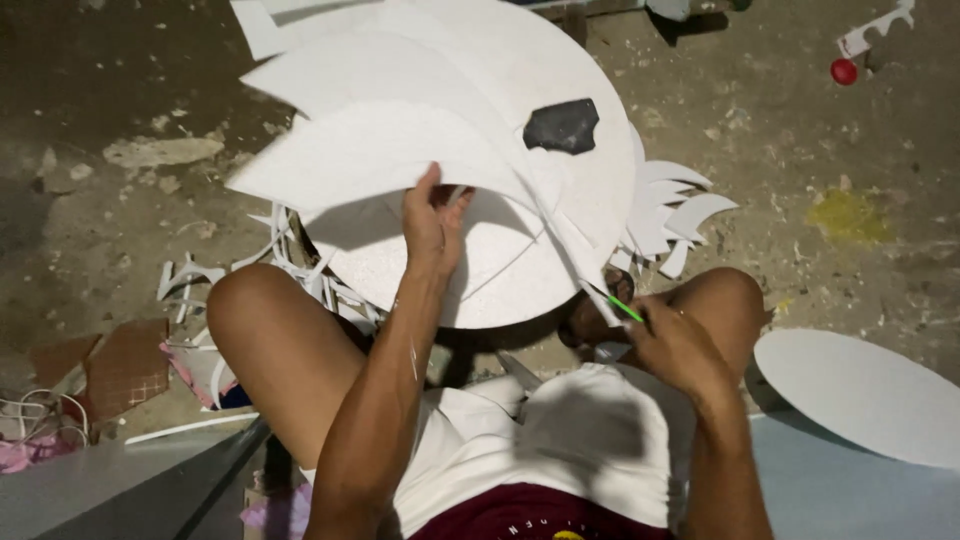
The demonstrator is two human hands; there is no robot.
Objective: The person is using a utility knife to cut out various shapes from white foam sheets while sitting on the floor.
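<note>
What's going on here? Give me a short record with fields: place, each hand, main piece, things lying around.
Place: bare, dusty floor; the person sits on it with knees raised
Left hand: grips the curved edge of the white foam board
Right hand: holds a green-handled cutter at the board's lower edge
Main piece: large rounded white board with curved, blade-shaped cuts and a dark patch
Around: white curved offcuts, white oval board, red ball

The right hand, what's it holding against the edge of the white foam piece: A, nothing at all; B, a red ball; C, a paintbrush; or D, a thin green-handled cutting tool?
D: the right hand grips a thin green-handled tool whose tip meets the edge of the white foam piece, while the left hand steadies the foam from below.
</note>
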